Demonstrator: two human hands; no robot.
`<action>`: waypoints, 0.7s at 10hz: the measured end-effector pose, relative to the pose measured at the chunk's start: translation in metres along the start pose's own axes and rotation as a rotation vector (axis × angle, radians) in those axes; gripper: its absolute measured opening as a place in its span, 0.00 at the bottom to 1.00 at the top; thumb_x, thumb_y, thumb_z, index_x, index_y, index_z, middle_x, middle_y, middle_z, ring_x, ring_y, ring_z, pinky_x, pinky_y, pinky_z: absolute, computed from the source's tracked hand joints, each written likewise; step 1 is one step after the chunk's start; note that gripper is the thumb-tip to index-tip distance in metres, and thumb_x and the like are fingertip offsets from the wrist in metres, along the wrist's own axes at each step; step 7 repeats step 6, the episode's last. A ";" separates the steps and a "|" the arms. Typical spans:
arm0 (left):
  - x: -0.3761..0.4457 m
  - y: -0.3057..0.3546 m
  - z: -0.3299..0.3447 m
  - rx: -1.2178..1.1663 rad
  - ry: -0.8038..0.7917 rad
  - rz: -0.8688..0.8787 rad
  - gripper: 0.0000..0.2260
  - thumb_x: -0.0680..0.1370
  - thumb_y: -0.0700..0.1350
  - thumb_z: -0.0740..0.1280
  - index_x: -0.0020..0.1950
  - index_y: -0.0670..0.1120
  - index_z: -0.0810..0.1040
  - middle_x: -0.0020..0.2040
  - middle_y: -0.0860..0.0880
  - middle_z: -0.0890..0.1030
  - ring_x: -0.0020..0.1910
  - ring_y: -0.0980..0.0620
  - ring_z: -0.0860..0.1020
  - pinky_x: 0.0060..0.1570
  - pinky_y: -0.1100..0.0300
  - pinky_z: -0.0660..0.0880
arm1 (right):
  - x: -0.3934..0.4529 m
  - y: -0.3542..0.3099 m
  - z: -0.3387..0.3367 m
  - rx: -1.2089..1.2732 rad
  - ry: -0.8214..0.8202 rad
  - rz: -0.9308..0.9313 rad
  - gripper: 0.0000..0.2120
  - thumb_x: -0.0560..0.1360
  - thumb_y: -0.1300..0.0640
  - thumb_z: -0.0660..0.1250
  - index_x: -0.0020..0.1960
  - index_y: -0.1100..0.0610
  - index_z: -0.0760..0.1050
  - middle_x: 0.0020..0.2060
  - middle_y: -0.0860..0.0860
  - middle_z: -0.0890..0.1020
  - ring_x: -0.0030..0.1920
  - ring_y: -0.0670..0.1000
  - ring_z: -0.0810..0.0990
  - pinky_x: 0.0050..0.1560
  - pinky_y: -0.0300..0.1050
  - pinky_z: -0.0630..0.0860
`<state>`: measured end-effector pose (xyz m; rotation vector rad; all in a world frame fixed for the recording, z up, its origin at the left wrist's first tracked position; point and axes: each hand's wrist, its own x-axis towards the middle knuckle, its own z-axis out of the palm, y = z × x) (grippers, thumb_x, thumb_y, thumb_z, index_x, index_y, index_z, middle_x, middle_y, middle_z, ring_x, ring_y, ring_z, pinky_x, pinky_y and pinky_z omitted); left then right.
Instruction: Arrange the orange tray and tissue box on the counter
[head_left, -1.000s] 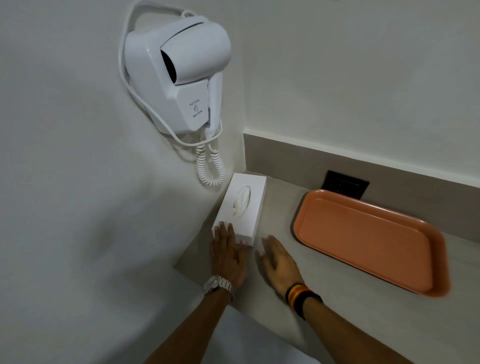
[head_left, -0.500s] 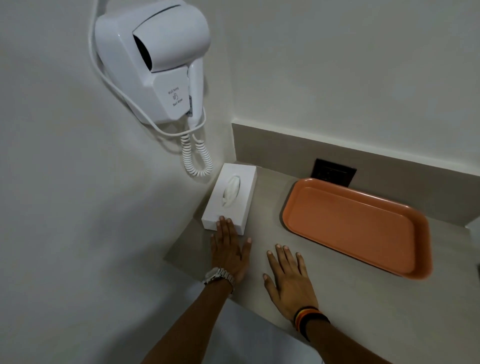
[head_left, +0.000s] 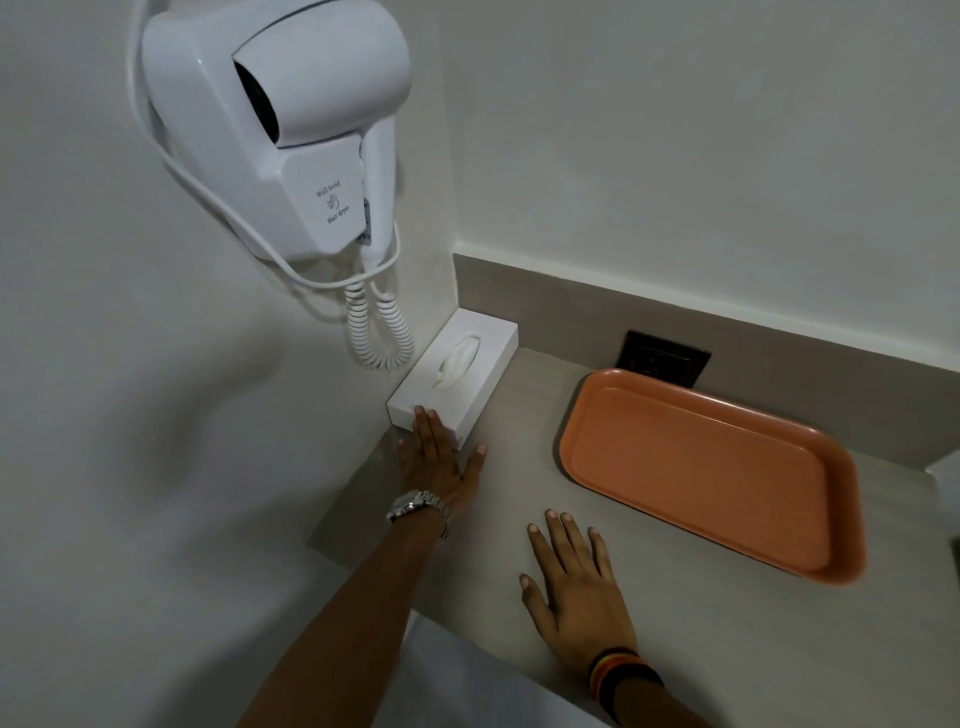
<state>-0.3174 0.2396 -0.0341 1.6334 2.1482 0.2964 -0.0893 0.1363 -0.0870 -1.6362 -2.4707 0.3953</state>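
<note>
A white tissue box (head_left: 460, 371) lies in the back left corner of the grey counter (head_left: 519, 441), its long side along the left wall. My left hand (head_left: 436, 462), with a metal watch on the wrist, is flat and open, its fingertips resting on the box's near end. The orange tray (head_left: 711, 467) lies empty to the right, near the back wall, slightly angled. My right hand (head_left: 576, 592), with coloured bands on the wrist, rests flat on the counter with fingers spread, apart from both tray and box.
A white wall-mounted hair dryer (head_left: 280, 130) hangs on the left wall above the box, its coiled cord (head_left: 379, 332) dangling just over the box's far end. A dark socket plate (head_left: 667, 358) sits in the backsplash behind the tray.
The tissue box has slid further back into the corner under my left hand. My right hand has drawn away from the box toward me and now lies flat on the counter.
</note>
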 end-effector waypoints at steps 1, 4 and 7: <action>-0.001 -0.003 0.004 -0.010 0.016 0.012 0.43 0.76 0.70 0.43 0.79 0.44 0.29 0.80 0.47 0.29 0.81 0.49 0.35 0.78 0.46 0.33 | 0.001 -0.001 -0.001 -0.003 -0.005 0.004 0.30 0.82 0.37 0.46 0.81 0.47 0.49 0.81 0.49 0.49 0.81 0.50 0.42 0.78 0.59 0.44; -0.045 0.005 0.024 0.061 0.125 0.151 0.38 0.79 0.66 0.46 0.81 0.48 0.36 0.82 0.46 0.36 0.81 0.47 0.36 0.78 0.45 0.34 | -0.004 -0.002 -0.001 -0.025 -0.013 -0.008 0.30 0.82 0.39 0.48 0.81 0.50 0.53 0.81 0.53 0.54 0.81 0.53 0.49 0.78 0.60 0.45; -0.074 0.044 0.012 0.023 0.194 0.250 0.37 0.79 0.67 0.44 0.82 0.48 0.38 0.83 0.46 0.38 0.81 0.48 0.37 0.79 0.44 0.36 | -0.008 -0.002 -0.023 0.081 -0.056 0.004 0.31 0.82 0.41 0.49 0.81 0.52 0.50 0.81 0.54 0.51 0.81 0.53 0.44 0.78 0.58 0.38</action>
